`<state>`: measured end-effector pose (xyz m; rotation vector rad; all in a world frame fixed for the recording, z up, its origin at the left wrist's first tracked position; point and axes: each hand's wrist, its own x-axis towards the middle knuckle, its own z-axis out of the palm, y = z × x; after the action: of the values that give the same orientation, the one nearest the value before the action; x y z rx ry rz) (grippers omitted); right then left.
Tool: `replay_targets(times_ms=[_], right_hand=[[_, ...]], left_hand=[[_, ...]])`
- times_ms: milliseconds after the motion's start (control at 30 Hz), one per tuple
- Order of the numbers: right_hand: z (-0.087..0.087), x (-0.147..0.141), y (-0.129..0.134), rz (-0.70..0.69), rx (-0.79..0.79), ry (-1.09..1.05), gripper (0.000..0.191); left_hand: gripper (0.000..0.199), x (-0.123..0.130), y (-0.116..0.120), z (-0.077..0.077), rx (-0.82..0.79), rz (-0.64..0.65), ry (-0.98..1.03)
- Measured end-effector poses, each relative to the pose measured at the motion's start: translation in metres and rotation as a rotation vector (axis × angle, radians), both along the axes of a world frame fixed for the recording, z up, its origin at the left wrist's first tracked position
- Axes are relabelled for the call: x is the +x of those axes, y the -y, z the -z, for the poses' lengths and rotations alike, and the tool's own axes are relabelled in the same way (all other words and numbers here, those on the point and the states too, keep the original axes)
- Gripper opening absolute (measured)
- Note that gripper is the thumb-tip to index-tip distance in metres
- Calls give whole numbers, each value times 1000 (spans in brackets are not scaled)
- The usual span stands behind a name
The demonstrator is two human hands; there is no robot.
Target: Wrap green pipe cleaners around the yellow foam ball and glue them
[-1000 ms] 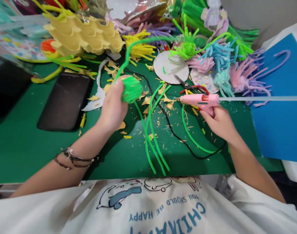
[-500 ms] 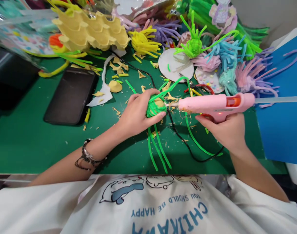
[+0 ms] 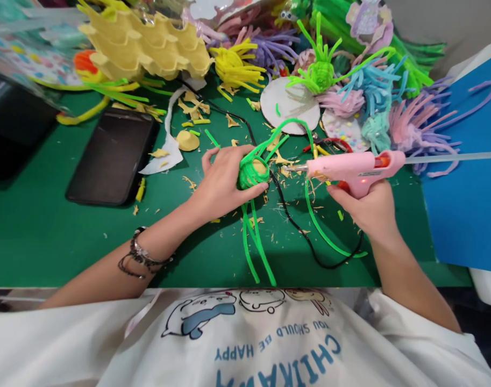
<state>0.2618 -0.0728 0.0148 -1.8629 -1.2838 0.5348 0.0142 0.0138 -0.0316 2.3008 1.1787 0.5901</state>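
In my left hand is a small cup wrapped with green pipe cleaner, its pale yellow end facing right. Loose green strands stick out from it above and below, and one long strand arches over to the right. My right hand is closed around the handle of a pink hot glue gun. The gun's metal nozzle points left at the cup, with a small gap between them. A clear glue stick runs out of the gun's back, and a small light glows on its side.
A yellow egg carton lies at the back left, above a dark phone. Bundles of coloured pipe cleaners crowd the back, near a white disc. Red-handled pliers lie behind the gun. A black cord crosses the scrap-strewn green table. A blue board is at right.
The glue gun's nozzle has drawn back from the cup, leaving a gap. The cup has turned slightly in my left hand and shifted a little left.
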Motion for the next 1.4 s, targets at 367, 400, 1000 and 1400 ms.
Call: replay_targets(times_ms=[367, 400, 1000, 1400], right_hand=[[12, -3, 6, -88, -155, -129, 40], [13, -3, 6, -90, -163, -136, 40], [13, -6, 8, -114, -230, -164, 36], [10, -8, 8, -101, -218, -172, 36]], left_hand=[[66, -4, 4, -10, 361, 2, 240], [60, -4, 4, -11, 422, 13, 277], [27, -6, 8, -21, 437, 157, 327], [39, -3, 12, -29, 181, 90, 167]])
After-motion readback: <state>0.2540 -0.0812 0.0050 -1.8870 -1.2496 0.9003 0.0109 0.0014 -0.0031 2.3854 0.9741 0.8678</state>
